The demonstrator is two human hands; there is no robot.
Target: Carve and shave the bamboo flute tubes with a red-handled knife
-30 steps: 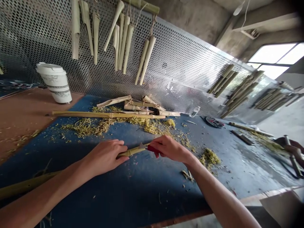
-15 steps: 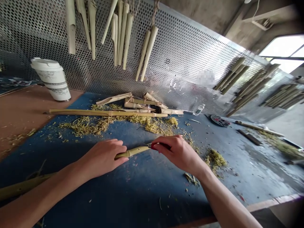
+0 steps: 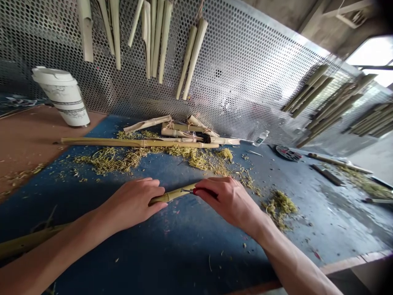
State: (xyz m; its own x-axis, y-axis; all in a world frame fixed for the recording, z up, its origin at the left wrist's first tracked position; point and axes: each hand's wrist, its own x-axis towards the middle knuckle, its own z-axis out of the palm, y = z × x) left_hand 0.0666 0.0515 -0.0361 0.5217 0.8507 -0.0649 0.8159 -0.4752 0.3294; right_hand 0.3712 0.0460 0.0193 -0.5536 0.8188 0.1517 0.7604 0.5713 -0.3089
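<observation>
My left hand (image 3: 139, 200) is closed around one end of a thin bamboo stick (image 3: 173, 194), which slants up to the right over the blue tabletop. A node ring shows just past my fingers. Closed too, my right hand (image 3: 225, 198) grips a small carving tool (image 3: 194, 191) with a red handle and a thin metal tip. That tip lies against the upper side of the bamboo, between my two hands. The stick's far end is hidden behind my right hand.
Bamboo shavings (image 3: 123, 159) are spread beyond my hands, with a long bamboo pole (image 3: 132, 142) behind them. A white lidded cup (image 3: 66, 98) stands left. Tied bamboo pieces (image 3: 181, 130) lie by a perforated metal panel (image 3: 233, 61). Another bamboo pole (image 3: 30, 241) passes under my left forearm.
The tool's tip has moved left along the bamboo, from near its right end toward my left hand. My left hand keeps its hold. The whole view has shifted slightly.
</observation>
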